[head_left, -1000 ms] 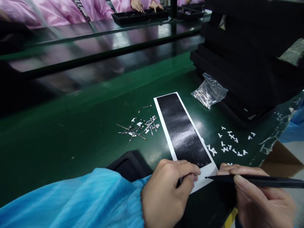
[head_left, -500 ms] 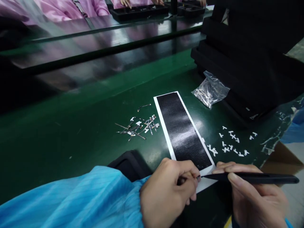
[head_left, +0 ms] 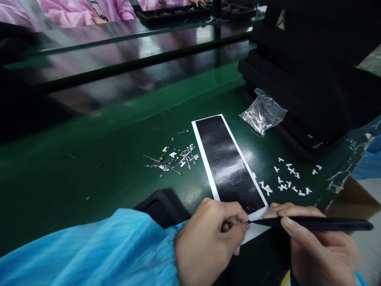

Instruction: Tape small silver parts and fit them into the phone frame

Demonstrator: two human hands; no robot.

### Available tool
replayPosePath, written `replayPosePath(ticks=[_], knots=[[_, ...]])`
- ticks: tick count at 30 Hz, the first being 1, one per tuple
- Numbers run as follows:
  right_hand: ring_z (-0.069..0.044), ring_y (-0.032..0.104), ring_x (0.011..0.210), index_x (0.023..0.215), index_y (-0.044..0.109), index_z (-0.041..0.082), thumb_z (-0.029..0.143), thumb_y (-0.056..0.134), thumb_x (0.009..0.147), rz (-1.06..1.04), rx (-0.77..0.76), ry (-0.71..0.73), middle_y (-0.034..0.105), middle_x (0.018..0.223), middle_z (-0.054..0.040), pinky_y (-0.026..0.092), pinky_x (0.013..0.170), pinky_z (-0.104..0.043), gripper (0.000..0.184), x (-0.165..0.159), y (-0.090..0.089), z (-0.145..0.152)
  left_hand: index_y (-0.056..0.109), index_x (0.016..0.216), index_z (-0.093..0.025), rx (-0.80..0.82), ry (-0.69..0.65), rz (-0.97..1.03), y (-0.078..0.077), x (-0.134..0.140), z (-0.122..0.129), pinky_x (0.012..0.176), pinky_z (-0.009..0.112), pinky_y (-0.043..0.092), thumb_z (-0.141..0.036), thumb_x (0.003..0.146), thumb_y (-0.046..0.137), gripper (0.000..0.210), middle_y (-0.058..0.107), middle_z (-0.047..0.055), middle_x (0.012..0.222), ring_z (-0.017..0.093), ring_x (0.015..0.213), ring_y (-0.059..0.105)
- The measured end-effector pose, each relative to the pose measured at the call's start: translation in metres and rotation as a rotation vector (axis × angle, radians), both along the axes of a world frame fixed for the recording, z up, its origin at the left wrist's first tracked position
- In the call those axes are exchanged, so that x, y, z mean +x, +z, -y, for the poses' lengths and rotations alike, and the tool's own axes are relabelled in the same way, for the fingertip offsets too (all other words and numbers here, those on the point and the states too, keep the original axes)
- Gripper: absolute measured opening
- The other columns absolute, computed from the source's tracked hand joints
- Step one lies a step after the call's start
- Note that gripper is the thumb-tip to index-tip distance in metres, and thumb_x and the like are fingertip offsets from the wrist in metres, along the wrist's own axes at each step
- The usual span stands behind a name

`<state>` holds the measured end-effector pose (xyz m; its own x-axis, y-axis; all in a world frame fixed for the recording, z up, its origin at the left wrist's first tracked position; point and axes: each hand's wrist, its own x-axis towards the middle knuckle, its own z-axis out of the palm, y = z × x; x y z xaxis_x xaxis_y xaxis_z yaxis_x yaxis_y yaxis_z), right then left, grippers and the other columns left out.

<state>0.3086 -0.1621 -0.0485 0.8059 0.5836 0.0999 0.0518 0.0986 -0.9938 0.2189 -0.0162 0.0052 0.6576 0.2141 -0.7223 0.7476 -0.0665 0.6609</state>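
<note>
The green table (head_left: 98,178) carries a black-panelled white sheet (head_left: 229,163), flat, right of centre. The left hand (head_left: 208,238) pinches what appears to be a tiny part (head_left: 247,222) between thumb and forefinger. The right hand (head_left: 323,244) grips a black pointed tool (head_left: 333,223), its tip at the part. Steady both hands at the sheet's near end; keep pressure light.
</note>
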Motion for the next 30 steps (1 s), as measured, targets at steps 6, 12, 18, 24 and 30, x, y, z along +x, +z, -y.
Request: replayPosePath(ticks=[6, 12, 18, 24, 30], knots=[[-0.021, 0.067, 0.07, 0.078, 0.072, 0.025, 0.016, 0.067, 0.075, -0.014, -0.027, 0.003, 0.069, 0.072, -0.0029, 0.058, 0.064, -0.028, 0.011, -0.001, 0.004, 0.0, 0.053, 0.059, -0.017, 0.016, 0.003, -0.026, 0.005, 0.003, -0.001, 0.051, 0.02, 0.033, -0.007, 0.077, 0.043, 0.023, 0.048, -0.005, 0.049, 0.01, 0.051, 0.045], [-0.019, 0.067, 0.071, 0.077, 0.072, 0.027, 0.017, 0.067, 0.075, 0.023, -0.019, -0.026, 0.07, 0.073, -0.0013, 0.058, 0.063, -0.026, 0.011, -0.002, 0.002, -0.003, 0.056, 0.061, -0.017, 0.014, -0.004, 0.02, 0.003, -0.001, -0.001, 0.05, 0.02, 0.034, -0.014, 0.08, 0.045, 0.022, 0.048, -0.005, 0.049, 0.01, 0.049, 0.045], [-0.02, 0.067, 0.074, 0.077, 0.072, 0.025, 0.018, 0.068, 0.075, -0.009, -0.042, -0.019, 0.07, 0.075, -0.002, 0.057, 0.065, -0.027, 0.009, -0.002, 0.001, 0.0, 0.055, 0.059, -0.017, 0.016, 0.001, 0.009, 0.003, 0.001, -0.001, 0.051, 0.02, 0.033, -0.01, 0.076, 0.044, 0.022, 0.048, -0.005, 0.047, 0.01, 0.05, 0.045], [-0.019, 0.067, 0.073, 0.079, 0.072, 0.025, 0.017, 0.066, 0.077, 0.0, -0.041, 0.018, 0.07, 0.074, -0.0022, 0.057, 0.065, -0.026, 0.01, -0.002, 0.001, -0.001, 0.056, 0.06, -0.016, -0.014, 0.024, 0.033, 0.0, 0.0, 0.001, 0.051, 0.02, 0.034, -0.017, 0.079, 0.047, 0.021, 0.05, -0.004, 0.048, 0.01, 0.049, 0.045], [-0.02, 0.068, 0.075, 0.079, 0.072, 0.026, 0.019, 0.069, 0.073, 0.03, -0.032, -0.035, 0.07, 0.075, -0.0017, 0.057, 0.068, -0.028, 0.01, 0.004, 0.003, 0.005, 0.054, 0.056, -0.017, -0.038, 0.079, 0.171, -0.001, -0.006, -0.003, 0.052, 0.023, 0.033, -0.018, 0.073, 0.048, 0.018, 0.052, -0.003, 0.052, 0.011, 0.052, 0.045]])
